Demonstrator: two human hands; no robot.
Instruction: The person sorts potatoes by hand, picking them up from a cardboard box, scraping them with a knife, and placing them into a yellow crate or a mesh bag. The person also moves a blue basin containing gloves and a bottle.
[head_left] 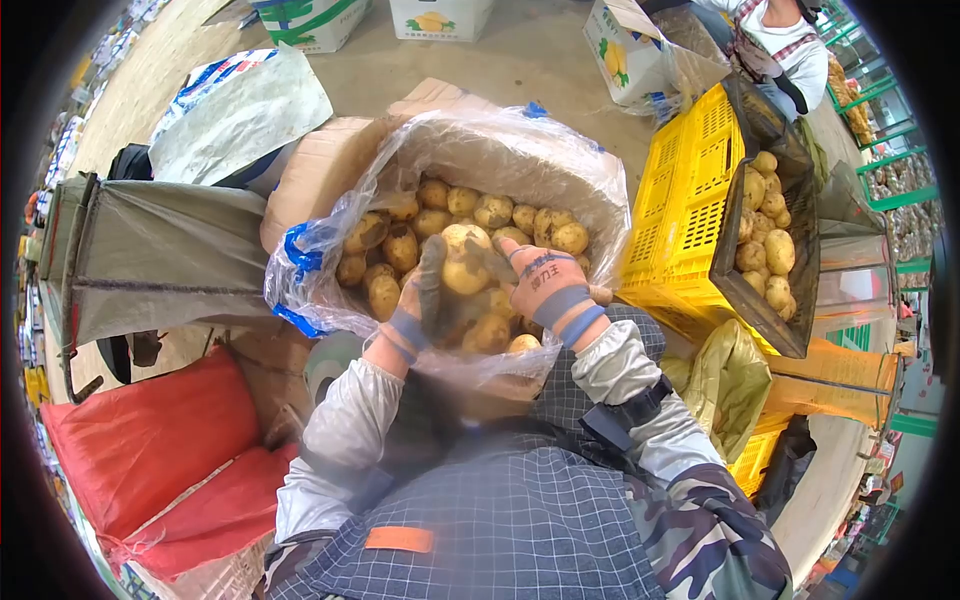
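A cardboard box [585, 170] lined with clear plastic film [350, 200] stands in front of me, with many yellow potatoes [492, 211] in it, some smeared with dark soil. Over its near part, my left hand [415, 305] and my right hand [550, 285], both in work gloves with grey-blue cuffs, close from either side on a pale potato [466, 250] with a dirt patch. The left thumb and fingers lie along its left side. On the right, fingertips reach its edge. Gloves partly hide how far each hand wraps around it. Below them, other potatoes look blurred.
At right, a tilted yellow crate [690, 190] supports a dark-rimmed bin of potatoes [775, 250]. Red sacks [160, 440] lie at left beside a grey fabric panel [170, 260]. Printed cartons [440, 18] stand at the back. Another person [785, 45] sits at upper right.
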